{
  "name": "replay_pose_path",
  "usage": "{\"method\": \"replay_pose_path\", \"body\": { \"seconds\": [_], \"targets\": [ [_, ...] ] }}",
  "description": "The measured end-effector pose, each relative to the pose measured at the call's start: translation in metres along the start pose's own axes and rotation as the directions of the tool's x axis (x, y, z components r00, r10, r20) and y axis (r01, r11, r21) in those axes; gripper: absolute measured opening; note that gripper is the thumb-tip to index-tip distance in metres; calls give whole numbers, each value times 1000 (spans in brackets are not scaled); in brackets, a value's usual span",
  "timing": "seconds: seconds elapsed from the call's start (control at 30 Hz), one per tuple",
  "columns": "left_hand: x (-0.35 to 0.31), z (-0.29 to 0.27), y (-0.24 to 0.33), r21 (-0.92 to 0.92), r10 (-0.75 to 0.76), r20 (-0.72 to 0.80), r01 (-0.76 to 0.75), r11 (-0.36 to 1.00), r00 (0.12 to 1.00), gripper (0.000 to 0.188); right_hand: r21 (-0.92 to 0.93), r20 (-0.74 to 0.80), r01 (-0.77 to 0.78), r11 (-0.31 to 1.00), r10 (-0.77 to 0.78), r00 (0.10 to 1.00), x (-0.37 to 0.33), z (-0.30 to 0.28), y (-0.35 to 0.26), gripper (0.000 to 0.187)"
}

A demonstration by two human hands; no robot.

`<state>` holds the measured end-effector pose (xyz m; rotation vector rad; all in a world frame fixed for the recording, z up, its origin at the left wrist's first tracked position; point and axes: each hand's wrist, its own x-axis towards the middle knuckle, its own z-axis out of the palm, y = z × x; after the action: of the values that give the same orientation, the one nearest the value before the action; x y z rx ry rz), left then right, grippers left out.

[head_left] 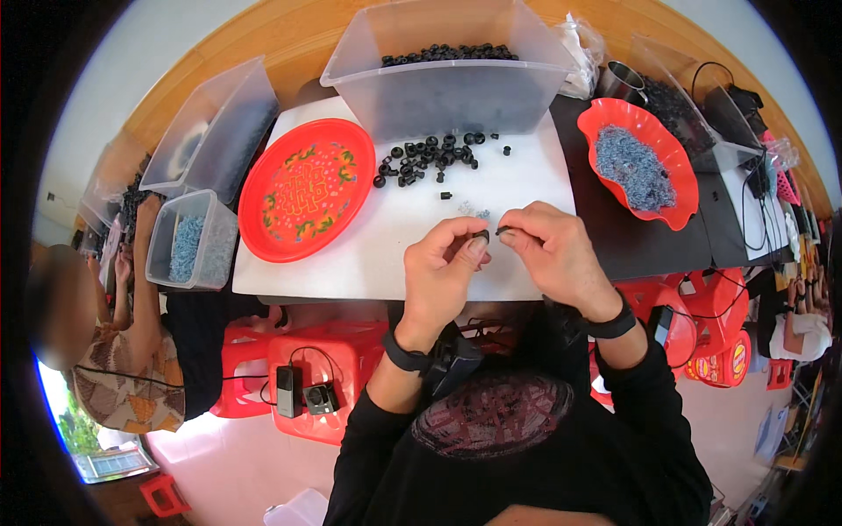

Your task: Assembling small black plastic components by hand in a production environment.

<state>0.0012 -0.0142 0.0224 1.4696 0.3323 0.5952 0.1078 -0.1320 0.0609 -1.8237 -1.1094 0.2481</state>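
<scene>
Close together over the near edge of the white board (386,254), my two hands work with fingertips pinched. My left hand (441,267) is closed on a small black plastic part (481,235), mostly covered by the thumb and finger. Another small black piece (503,230) shows at the fingertips of my right hand (554,254); its exact kind is too small to tell. Just beyond my fingers lie a few tiny clear-bluish pieces (474,212). Farther off, loose black plastic parts (430,159) are scattered, with a single black part (445,195) lying nearer.
A clear bin (438,101) of black parts stands at the back. Left are a red round tray (307,188) and a clear box (215,254) with small bluish pieces. Right is a red scalloped dish (684,188) of similar pieces. Another person (132,351) sits at left.
</scene>
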Motion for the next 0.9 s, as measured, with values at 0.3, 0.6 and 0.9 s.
{"method": "replay_pose_path", "body": {
  "seconds": [0.3,0.6,0.9],
  "targets": [
    [5,-7,-14,-599,-173,15,147,787,985,17,-223,108,-109,969,136,985,56,-25,40,17],
    [1,-8,-22,-709,-160,148,218,671,976,20,213,182,-171,962,132,974,22,-9,3,13],
    [-1,-2,-22,-713,-85,191,198,672,978,19,323,270,-207,924,120,955,14,0,-1,5]
  ]
}}
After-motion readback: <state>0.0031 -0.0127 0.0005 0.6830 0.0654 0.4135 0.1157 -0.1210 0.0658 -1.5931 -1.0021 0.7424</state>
